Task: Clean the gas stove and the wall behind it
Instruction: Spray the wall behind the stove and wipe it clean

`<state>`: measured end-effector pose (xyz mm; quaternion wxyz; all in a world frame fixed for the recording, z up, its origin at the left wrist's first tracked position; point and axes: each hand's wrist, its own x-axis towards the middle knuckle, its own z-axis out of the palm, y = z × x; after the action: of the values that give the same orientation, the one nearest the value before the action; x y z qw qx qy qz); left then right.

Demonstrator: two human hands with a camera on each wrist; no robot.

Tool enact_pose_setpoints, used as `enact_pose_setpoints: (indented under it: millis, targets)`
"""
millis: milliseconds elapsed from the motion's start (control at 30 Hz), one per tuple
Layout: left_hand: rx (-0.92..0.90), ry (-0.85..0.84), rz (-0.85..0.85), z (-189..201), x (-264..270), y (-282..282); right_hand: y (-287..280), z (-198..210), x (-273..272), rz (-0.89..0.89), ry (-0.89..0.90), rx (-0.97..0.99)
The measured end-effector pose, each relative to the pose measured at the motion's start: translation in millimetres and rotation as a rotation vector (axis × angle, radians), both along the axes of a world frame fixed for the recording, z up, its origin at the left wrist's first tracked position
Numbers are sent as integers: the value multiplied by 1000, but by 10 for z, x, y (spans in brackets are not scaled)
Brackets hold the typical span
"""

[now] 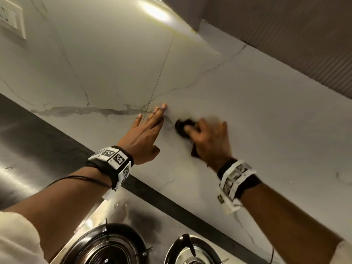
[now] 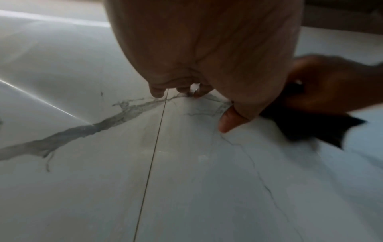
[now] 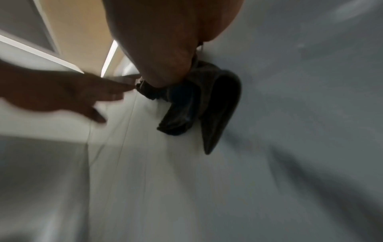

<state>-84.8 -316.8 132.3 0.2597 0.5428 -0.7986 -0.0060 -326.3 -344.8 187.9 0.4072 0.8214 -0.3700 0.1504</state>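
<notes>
The white marble wall [image 1: 247,111] with grey veins fills most of the head view. My left hand [image 1: 144,130] lies flat against it with straight fingers, beside a thin vertical tile joint [image 2: 157,139]. My right hand [image 1: 207,138] is blurred and grips a dark cloth [image 1: 182,126] pressed on the wall, just right of the left fingertips. In the right wrist view the dark cloth [image 3: 199,101] bunches under my palm with a flap hanging down. The steel gas stove [image 1: 122,210] lies below, with two burners [image 1: 110,246] partly in view.
A wall socket [image 1: 11,18] sits at the upper left. A ribbed dark cabinet or hood [image 1: 285,35] overhangs the wall at the upper right. A dark strip [image 1: 171,202] runs between the stove and the wall. A steel countertop [image 1: 28,149] spreads to the left.
</notes>
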Motion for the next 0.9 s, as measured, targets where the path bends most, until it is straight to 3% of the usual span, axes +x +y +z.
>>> enact_pose_setpoints:
  millis: [167,233,333,400,500,600,667,833,900]
  targets:
    - [-2,58,27,30,-98,28,-219,1676,364,-123,-327,-356]
    - [8,84,36,27,-133,36,-280,1911,487,-185,-319,-463]
    - [-1,91,42,32,-162,35,-283,1528,512,-118,-235,-385]
    - [-5,82,39,31,-168,32,-200,896,455,-47,-147,-146]
    - [-11,68,23,33,-158,14,-46,-59,267,30,133,34]
    - [-33,23,18,59,-115,-12,-26,-201,89,8,172,88]
    - [-41,1,9,89,-111,-13,-80,90,76,-5,58,-13]
    - [-48,56,20,79,-218,7,-124,1567,139,-120,-251,-340]
    - [-44,100,21,59,-295,16,-141,1875,102,-192,-287,-473]
